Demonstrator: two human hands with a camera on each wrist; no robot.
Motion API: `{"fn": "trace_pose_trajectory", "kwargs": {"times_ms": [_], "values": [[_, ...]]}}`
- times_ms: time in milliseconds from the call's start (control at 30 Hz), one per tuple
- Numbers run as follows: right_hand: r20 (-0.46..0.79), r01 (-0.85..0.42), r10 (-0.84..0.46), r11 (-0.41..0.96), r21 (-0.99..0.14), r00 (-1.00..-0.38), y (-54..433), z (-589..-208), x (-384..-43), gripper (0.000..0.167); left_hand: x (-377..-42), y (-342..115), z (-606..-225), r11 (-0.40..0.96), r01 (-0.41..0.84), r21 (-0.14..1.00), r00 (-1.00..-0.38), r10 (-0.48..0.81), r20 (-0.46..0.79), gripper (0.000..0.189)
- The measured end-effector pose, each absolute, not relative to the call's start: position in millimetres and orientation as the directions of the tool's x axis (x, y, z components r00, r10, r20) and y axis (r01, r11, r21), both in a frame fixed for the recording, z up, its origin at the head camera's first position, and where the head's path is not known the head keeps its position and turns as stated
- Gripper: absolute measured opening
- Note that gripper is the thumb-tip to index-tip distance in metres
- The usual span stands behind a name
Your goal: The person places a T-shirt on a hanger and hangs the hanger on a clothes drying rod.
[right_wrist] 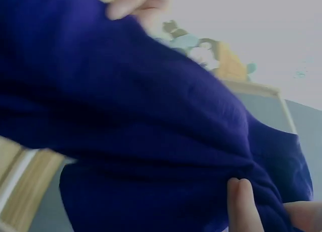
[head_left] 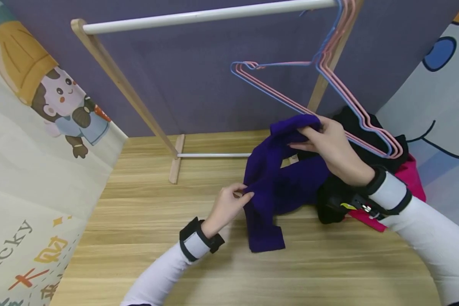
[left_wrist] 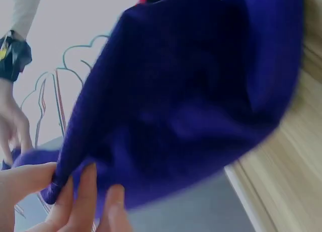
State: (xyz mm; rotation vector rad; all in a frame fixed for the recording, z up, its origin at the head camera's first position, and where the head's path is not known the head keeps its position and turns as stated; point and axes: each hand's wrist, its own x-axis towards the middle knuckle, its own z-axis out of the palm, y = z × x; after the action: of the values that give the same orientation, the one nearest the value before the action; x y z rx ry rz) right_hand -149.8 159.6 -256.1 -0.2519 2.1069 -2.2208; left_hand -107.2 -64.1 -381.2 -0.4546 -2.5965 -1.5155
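Note:
A purple long-sleeved garment (head_left: 265, 182) is held up between both hands, its cuffed end hanging low over the wooden surface. With thumb and fingers, my left hand (head_left: 227, 206) pinches its left edge; the left wrist view shows the cloth (left_wrist: 166, 106) folded over between those fingers. Higher up, my right hand (head_left: 329, 146) grips the upper part of the garment near the hangers. In the right wrist view the fabric (right_wrist: 151, 111) stretches between the two hands, with creases running toward the right fingertips. A small pale label (head_left: 293, 159) shows inside the garment.
Blue and pink hangers (head_left: 361, 106) hang at the right end of a white rail (head_left: 206, 16) on a wooden-legged rack. Black clothing (head_left: 329, 204) and a bright pink garment (head_left: 413, 178) lie heaped beneath my right arm. Printed walls stand on both sides of the wooden surface (head_left: 145, 229).

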Motion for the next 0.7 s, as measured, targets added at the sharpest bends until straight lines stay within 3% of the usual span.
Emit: {"fn": "trace_pose_trajectory", "kwargs": {"times_ms": [200, 433, 700], "values": [[0.025, -0.043, -0.134, 0.13, -0.991, -0.991, 176, -267, -150, 0.026, -116, -92, -377, 0.472, 0.263, 0.841, -0.965, 0.145, 0.22, 0.012], [0.001, -0.052, -0.142, 0.355, -0.933, -0.99, 201, -284, -148, 0.027, -126, -119, -365, 0.383, 0.22, 0.897, -0.975, 0.054, 0.216, 0.009], [0.1, -0.259, -0.257, 0.719, -0.645, -0.961, 220, -312, -139, 0.028, -133, -140, -344, 0.359, 0.26, 0.896, -0.965, 0.068, 0.253, 0.007]]}}
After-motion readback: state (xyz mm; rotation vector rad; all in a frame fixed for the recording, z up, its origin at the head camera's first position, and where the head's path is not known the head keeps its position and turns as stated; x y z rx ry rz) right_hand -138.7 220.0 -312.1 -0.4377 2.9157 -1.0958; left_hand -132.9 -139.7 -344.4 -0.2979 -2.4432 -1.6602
